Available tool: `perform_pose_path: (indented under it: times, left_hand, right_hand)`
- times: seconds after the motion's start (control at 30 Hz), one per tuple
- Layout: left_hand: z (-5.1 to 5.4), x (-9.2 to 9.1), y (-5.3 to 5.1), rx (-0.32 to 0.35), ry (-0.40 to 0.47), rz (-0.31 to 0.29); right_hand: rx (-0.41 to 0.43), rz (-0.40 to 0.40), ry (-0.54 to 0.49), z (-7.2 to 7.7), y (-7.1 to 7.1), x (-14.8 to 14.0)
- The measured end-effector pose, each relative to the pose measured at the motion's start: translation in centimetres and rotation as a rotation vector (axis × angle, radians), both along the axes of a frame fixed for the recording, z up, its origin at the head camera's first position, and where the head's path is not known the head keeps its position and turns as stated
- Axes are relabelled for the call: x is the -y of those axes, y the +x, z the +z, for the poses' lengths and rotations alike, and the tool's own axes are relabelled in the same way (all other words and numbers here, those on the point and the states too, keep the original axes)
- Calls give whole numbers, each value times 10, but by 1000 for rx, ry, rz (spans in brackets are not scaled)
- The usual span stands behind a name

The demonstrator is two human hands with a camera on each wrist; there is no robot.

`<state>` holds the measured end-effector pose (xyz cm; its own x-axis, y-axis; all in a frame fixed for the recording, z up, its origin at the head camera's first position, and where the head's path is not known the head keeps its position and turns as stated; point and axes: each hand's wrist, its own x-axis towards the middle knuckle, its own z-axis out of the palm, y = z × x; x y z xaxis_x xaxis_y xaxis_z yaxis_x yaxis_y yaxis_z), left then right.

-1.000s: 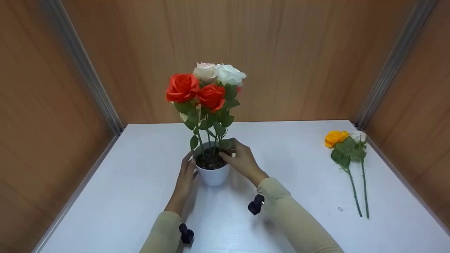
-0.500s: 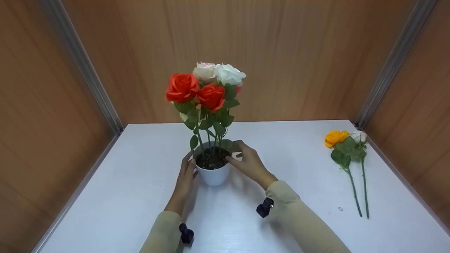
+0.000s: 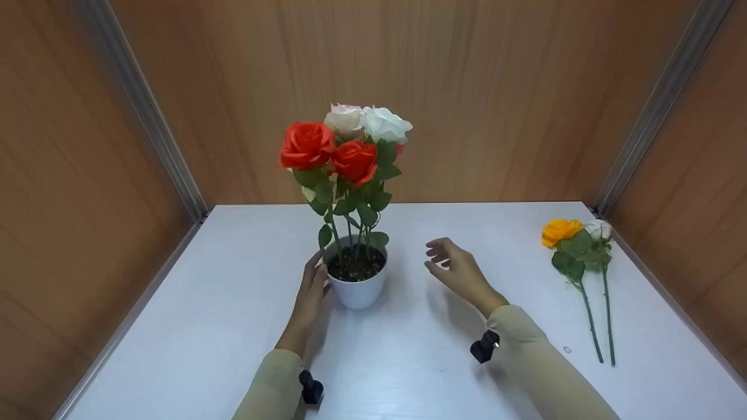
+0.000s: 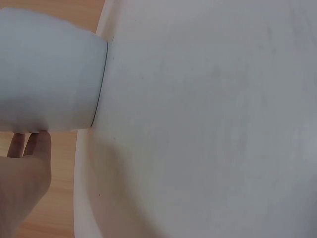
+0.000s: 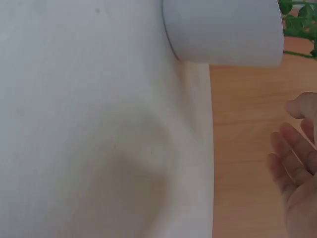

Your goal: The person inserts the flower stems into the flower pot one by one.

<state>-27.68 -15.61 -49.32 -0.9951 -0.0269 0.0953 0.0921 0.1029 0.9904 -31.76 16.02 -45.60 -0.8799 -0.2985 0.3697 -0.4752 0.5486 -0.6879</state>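
Note:
In the head view a white pot (image 3: 358, 293) with dark soil (image 3: 356, 265) stands upright on the table, holding several roses, among them a large red one (image 3: 307, 146) and a white one (image 3: 385, 124). My left hand (image 3: 307, 299) rests against the pot's left side; the left wrist view shows its fingertips touching the pot wall (image 4: 49, 74). To the right of the pot and apart from it, my right hand (image 3: 464, 276) hovers with loosely bent fingers and holds nothing. The right wrist view shows that hand (image 5: 299, 163) empty beside the pot (image 5: 223, 32).
At the right of the white table (image 3: 192, 326) lie a yellow rose (image 3: 560, 231) and a white rose (image 3: 597, 230), stems towards the front. A small ring-like mark (image 3: 567, 350) is near their stems. Wood panels (image 3: 373, 58) enclose the back and sides.
My right hand has come away from the pot's right rim and moved to the right. The left hand has stayed at the pot, and the flowers stand as before.

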Motion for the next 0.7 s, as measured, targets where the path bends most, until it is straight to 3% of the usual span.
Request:
perform_pose_path:
  times: [0.4,0.7]
  left_hand:
    - [0,0,1,8,5,9]
    - [1,0,0,7,-6,2]
  right_hand:
    - [14,-117,30,-15,1,-86]
    - [127,-221,72,-23,8,-142]
